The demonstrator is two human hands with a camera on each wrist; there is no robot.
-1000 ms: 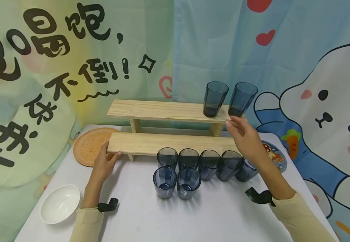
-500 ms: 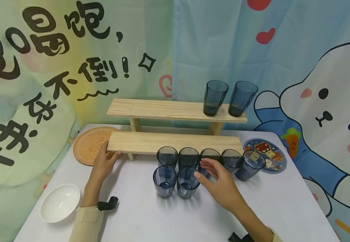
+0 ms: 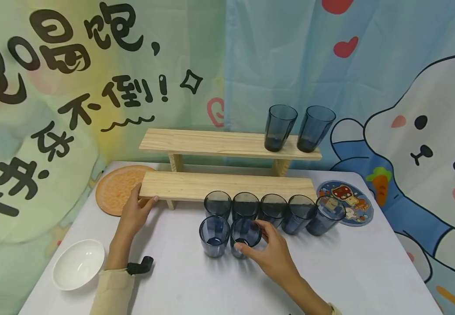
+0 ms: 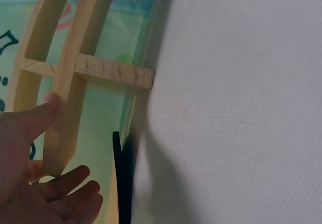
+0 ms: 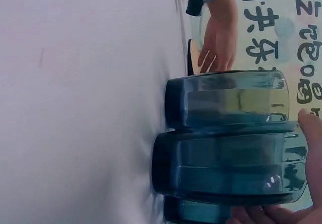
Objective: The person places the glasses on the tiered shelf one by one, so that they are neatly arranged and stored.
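Observation:
My right hand (image 3: 274,256) grips a blue-tinted drinking glass (image 3: 244,231), the right one of two in the front row, with thumb on its near side and fingers round its right side. In the right wrist view, the thumb lies near the rim of that glass (image 5: 226,166), and the base sits at the white table. Its neighbour, another glass (image 3: 214,236), stands close on the left. At the left end of the lower wooden shelf (image 3: 196,183), my left hand (image 3: 133,214) holds the board, thumb on its front edge and fingers around its end.
Several more glasses (image 3: 273,209) stand in a row before the lower shelf. Two glasses (image 3: 280,129) sit at the right end of the upper shelf (image 3: 207,142). A white bowl (image 3: 78,264), an orange round mat (image 3: 113,192) and a blue patterned mat (image 3: 359,216) lie around.
My right hand has come down from the upper shelf's right end, toward the front row, and taken hold of the right front glass. The left hand has stayed on the lower shelf.

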